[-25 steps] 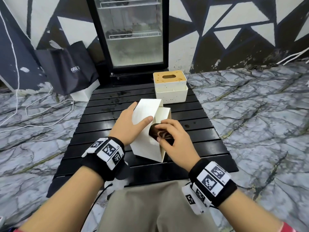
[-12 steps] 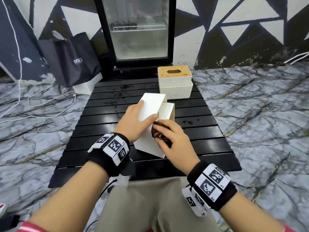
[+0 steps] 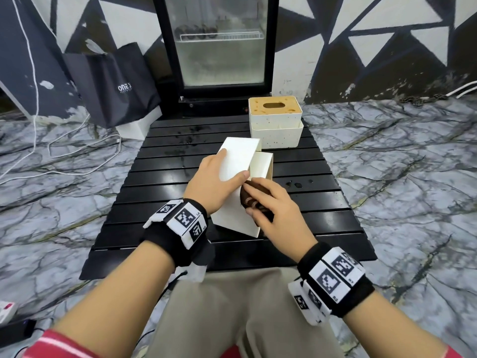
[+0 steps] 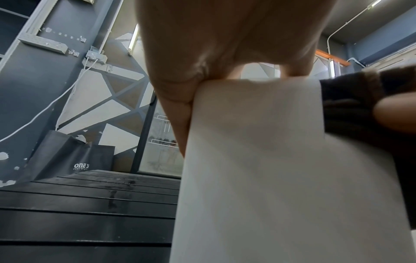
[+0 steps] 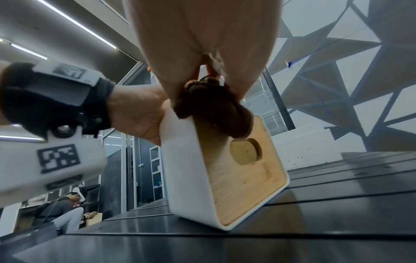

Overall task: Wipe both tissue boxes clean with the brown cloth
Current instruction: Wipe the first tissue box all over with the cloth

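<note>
From the head camera I see my left hand (image 3: 215, 183) wrapped over the near tissue box (image 3: 238, 177), thumb across its white face and fingers round the far edge. The box is tipped on the black slatted table (image 3: 160, 195), resting on its lower near edge, its long axis running from me up toward the fridge (image 3: 219, 47), its wooden lid turned right. My right hand (image 3: 273, 210) has its fingers curled round the bunched brown cloth (image 3: 251, 202), pressing it against the box's right side. The second tissue box (image 3: 275, 122) stands upright at the table's far end, wooden slotted top up, apart from the first.

On the left wrist camera, the white face of the near box (image 4: 281, 169) fills the frame, rising away from the lens. My left hand (image 4: 225, 44) clamps its upper end, and the cloth (image 4: 360, 106) sits against its right edge.

On the right wrist camera, my right hand (image 5: 202, 35) holds the cloth (image 5: 213, 110) pinched tight, pushed onto the top part of the wooden lid (image 5: 243, 181), just above the oval slot. The box (image 5: 186, 169) leans on one corner on the table (image 5: 337, 213). My left hand (image 5: 135, 113) grips it from behind. The other box (image 5: 306, 147) shows further back.
</note>
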Motion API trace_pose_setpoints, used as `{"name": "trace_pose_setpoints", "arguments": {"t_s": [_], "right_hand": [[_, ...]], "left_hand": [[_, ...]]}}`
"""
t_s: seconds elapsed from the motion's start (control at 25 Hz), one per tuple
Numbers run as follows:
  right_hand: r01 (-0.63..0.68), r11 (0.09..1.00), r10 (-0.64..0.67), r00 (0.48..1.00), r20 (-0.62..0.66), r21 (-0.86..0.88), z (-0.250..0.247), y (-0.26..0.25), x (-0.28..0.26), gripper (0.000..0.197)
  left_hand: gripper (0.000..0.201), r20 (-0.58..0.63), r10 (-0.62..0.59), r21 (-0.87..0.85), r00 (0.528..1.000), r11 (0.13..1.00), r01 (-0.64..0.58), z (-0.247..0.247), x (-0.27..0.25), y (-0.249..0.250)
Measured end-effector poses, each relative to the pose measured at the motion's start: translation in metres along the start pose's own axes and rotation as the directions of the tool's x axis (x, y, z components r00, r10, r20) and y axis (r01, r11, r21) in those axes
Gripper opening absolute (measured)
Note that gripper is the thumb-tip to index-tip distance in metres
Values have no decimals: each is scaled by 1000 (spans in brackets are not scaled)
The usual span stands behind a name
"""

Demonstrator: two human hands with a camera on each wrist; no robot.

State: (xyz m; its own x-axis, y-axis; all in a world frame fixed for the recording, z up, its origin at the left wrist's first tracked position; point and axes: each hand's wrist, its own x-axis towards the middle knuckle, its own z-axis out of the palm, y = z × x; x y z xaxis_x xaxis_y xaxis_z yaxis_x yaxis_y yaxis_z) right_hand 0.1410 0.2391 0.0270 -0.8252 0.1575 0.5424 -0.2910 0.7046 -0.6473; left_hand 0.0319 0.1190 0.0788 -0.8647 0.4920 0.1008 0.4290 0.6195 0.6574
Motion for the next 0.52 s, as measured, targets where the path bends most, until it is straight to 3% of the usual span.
{"name": "trace_pose_setpoints", "arguments": {"t_s": [0.12, 0.24, 0.36, 0.52], "right_hand": [[-74, 997, 74, 997, 17, 7, -4, 4, 8, 43], [-51, 998, 50, 998, -23, -37, 7, -3, 6, 44], [-37, 999, 37, 999, 37, -2, -1, -1, 1, 46], [-138, 990, 138, 990, 38, -5, -7, 1, 12, 45]], "left_hand": [[74, -3, -7, 6, 1000, 1000, 7, 1, 0, 1], [75, -1, -11, -3, 1000, 1000, 11, 0, 0, 2], [75, 11, -5, -11, 1000, 1000, 6, -1, -1, 2], [74, 5, -18, -11, 1000, 1000, 18, 0, -2, 4]]}}
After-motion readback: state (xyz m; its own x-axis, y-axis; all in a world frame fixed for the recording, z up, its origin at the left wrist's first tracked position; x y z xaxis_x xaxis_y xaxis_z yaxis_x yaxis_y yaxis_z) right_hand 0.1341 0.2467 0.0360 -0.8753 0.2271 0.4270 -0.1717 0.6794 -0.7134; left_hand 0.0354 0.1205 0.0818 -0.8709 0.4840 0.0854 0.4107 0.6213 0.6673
